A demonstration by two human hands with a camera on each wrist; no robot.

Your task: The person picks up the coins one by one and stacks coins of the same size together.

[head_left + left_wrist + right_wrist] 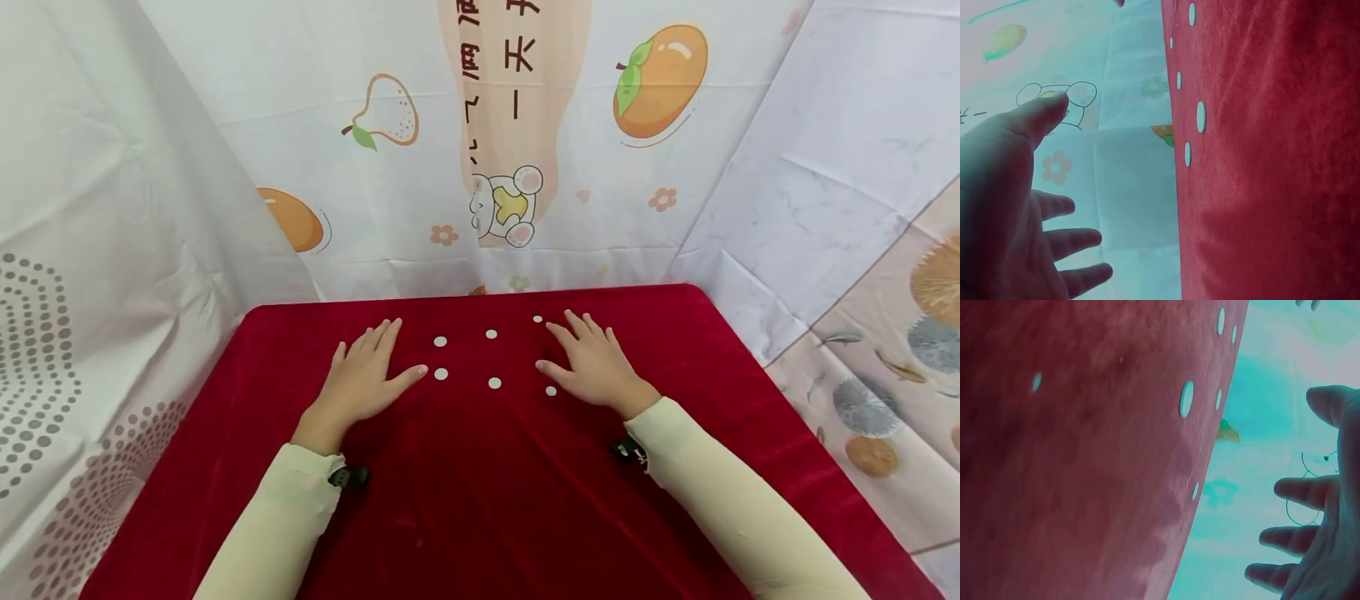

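Nearest the wearer, pale sleeves (738, 492) reach forward over a counter (465, 525) covered in red cloth, with a small black device (351, 477) visible at each cuff. Beyond the cuffs, the left hand (365, 375) is released, its fingers extended and its thumb spread toward the middle. The right hand (597, 367) is likewise released, fingers straight and parted. Both hang above the cloth, palms down – the wrist views show a gap beneath them.

Between the hands, six white discs lie flat on the cloth in two rows of three. In the near row (495, 383), the left disc sits near the left thumb, the right disc near the right thumb. In the far row (491, 334), the rightmost disc (apparently among the smaller ones) lies near the right index fingertip. Past the counter's far edge hangs white fabric (405, 208) printed with fruit, flowers and lettering.
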